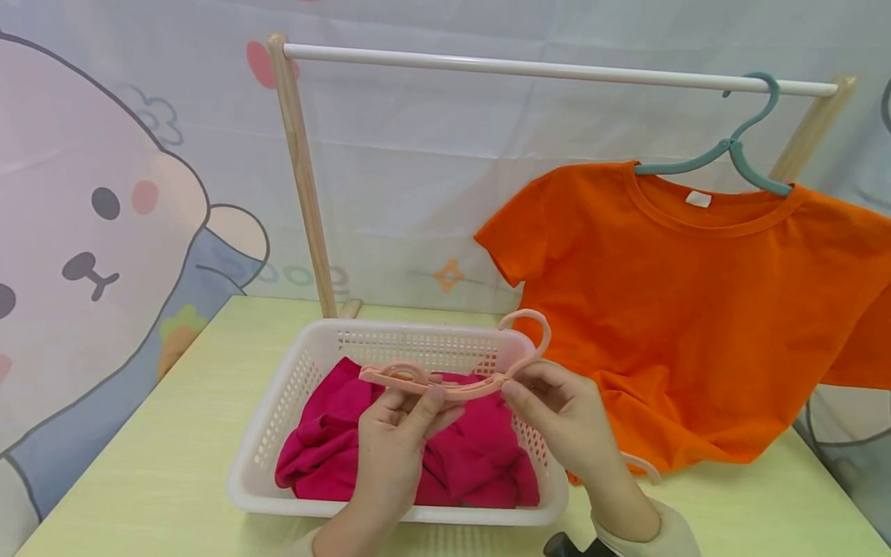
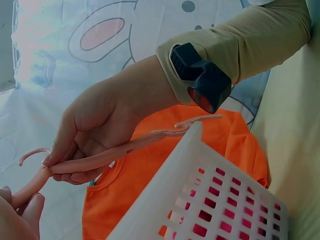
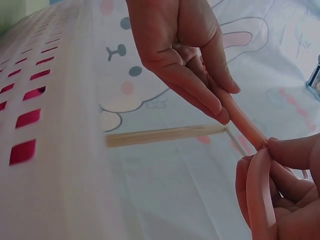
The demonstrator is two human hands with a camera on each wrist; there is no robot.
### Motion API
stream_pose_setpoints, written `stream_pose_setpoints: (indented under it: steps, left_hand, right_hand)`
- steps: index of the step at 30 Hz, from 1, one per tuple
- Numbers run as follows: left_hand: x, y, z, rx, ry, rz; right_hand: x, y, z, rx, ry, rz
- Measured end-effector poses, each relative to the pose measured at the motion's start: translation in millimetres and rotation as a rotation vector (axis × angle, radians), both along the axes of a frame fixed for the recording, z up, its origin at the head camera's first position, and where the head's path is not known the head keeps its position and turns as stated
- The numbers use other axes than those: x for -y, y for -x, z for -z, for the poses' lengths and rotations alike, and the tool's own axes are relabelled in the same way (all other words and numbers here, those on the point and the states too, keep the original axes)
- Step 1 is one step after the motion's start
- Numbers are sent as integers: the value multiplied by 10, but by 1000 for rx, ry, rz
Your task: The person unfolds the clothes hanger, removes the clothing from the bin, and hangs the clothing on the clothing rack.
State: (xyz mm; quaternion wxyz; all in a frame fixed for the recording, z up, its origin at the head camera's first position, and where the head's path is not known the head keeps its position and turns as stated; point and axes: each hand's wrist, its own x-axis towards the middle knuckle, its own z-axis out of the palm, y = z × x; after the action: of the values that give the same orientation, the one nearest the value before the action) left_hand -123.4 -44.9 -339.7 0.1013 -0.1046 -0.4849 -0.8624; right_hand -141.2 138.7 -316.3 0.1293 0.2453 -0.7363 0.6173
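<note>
A pink folding hanger (image 1: 473, 387) is held up over the basket, its arms folded together to the left and its hook curving up at the right. The left hand (image 1: 393, 449) grips the folded arms, thumb in front and fingers behind. At the base of the hook, the right hand (image 1: 571, 418) pinches the hanger between thumb and fingers. Below both hands, crumpled magenta cloth (image 1: 480, 464) lies in the white basket (image 1: 397, 512). In the right wrist view the left hand (image 3: 180, 55) reaches in from the top, with the right hand (image 3: 295, 185) at the lower right.
An orange T-shirt (image 1: 696, 309) hangs from a teal hanger (image 1: 752, 166) on the rack's white rail (image 1: 522, 68), its lower part bunched on the table (image 1: 153, 433). Part of another pink hanger (image 1: 642, 466) shows beside the right forearm. A wooden rack post (image 1: 306, 186) stands behind the basket.
</note>
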Motion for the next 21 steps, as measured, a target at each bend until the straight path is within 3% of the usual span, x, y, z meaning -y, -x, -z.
stream_pose_setpoints:
  steps: [12, 21]
  left_hand:
    - [-50, -27, 13, 60, -120, 14]
    - [-51, -29, 41, 41, -149, 25]
  right_hand:
    - [53, 8, 44, 25, 83, 14]
    - [57, 4, 51, 38, 75, 3]
